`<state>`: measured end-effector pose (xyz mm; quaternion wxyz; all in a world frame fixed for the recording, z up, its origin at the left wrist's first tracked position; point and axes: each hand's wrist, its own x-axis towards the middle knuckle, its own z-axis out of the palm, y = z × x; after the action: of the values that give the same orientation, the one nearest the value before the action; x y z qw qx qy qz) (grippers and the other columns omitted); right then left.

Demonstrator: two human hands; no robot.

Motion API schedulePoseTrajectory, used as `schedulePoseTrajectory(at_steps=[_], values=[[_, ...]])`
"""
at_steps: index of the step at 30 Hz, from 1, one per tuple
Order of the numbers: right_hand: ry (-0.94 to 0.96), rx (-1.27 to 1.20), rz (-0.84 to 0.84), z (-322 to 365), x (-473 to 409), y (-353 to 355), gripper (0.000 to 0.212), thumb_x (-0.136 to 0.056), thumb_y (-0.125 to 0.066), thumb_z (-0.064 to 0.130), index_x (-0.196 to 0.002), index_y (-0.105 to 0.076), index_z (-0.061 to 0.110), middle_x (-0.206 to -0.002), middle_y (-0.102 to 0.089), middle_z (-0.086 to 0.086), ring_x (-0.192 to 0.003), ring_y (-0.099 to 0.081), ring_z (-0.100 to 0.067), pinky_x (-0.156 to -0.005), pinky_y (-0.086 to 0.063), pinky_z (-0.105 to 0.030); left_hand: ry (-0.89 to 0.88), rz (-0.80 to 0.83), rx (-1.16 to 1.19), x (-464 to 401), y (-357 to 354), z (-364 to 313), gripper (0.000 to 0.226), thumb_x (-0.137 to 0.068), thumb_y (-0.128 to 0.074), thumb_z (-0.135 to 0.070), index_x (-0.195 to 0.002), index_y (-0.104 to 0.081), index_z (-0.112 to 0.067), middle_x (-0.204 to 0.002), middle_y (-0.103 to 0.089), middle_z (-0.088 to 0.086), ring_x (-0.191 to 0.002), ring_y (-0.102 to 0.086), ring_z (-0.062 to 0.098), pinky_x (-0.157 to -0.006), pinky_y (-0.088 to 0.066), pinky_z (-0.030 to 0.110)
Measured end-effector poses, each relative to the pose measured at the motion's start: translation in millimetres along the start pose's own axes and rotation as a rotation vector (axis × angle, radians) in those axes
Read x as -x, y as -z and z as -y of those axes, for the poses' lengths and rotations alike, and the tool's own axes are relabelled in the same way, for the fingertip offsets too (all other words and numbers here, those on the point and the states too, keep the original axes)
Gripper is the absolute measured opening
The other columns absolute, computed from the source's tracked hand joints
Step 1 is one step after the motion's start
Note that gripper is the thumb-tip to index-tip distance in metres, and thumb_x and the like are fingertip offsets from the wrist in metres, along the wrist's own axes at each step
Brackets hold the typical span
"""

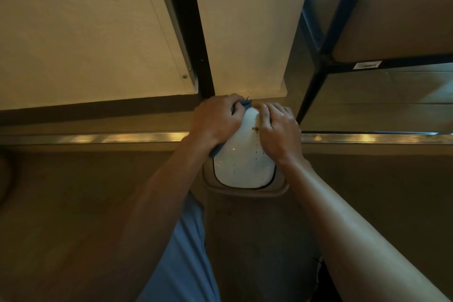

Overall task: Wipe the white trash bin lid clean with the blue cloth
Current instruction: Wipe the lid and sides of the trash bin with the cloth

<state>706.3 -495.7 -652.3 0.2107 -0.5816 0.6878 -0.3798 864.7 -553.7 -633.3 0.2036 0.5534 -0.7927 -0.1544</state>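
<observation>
The white trash bin lid (241, 167) lies below me, rounded, set in a tan rim (245, 192), with small brown spots running down it and one larger spot near its top. My left hand (215, 121) grips the blue cloth (245, 104) at the lid's far left edge; a corner of cloth pokes out past my fingers and another bit shows under my wrist. My right hand (279, 130) rests on the lid's far right side, fingers bent over its edge. Most of the cloth is hidden under my left hand.
A black metal shelf frame (316, 81) stands at the right, close to my right hand. A dark vertical post (193, 32) and pale wall panels lie beyond the bin. A metal floor strip (98, 138) runs across. My blue-clad leg (186, 252) is below.
</observation>
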Motion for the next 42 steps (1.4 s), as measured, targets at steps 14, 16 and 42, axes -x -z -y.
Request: schedulePoseTrajectory(at_steps=[14, 16, 42], values=[[0.016, -0.026, 0.003, -0.5, 0.5, 1.6, 0.036, -0.109, -0.037, 0.032, -0.123, -0.069, 0.024, -0.124, -0.065, 0.007, -0.119, -0.047, -0.006, -0.090, -0.031, -0.023, 0.048, 0.077, 0.134, -6.6, 3.1, 5.7, 0.025, -0.099, -0.046, -0.040, -0.107, -0.070, -0.036, -0.094, -0.068, -0.013, -0.081, -0.062, 0.003, -0.066, -0.043, 0.022], [0.017, -0.035, 0.009, -0.5, 0.9, 1.5, 0.036, -0.110, -0.037, 0.033, -0.124, -0.069, 0.023, -0.124, -0.065, 0.007, -0.120, -0.048, -0.008, -0.091, -0.030, -0.023, -0.090, 0.022, 0.245, 9.8, 5.5, 14.9, 0.027, -0.099, -0.050, -0.035, -0.120, -0.068, -0.038, -0.100, -0.069, -0.015, -0.087, -0.063, 0.001, -0.072, -0.047, 0.017], [0.028, -0.007, 0.013, -2.4, -0.4, -0.1, 0.037, -0.110, -0.036, 0.033, -0.125, -0.069, 0.023, -0.124, -0.065, 0.007, -0.117, -0.046, -0.005, -0.088, -0.030, -0.020, -0.052, -0.016, 0.369, 18.9, 3.0, 26.1, 0.029, -0.102, -0.052, -0.031, -0.125, -0.069, -0.034, -0.109, -0.071, -0.015, -0.099, -0.063, -0.004, -0.081, -0.047, 0.012]])
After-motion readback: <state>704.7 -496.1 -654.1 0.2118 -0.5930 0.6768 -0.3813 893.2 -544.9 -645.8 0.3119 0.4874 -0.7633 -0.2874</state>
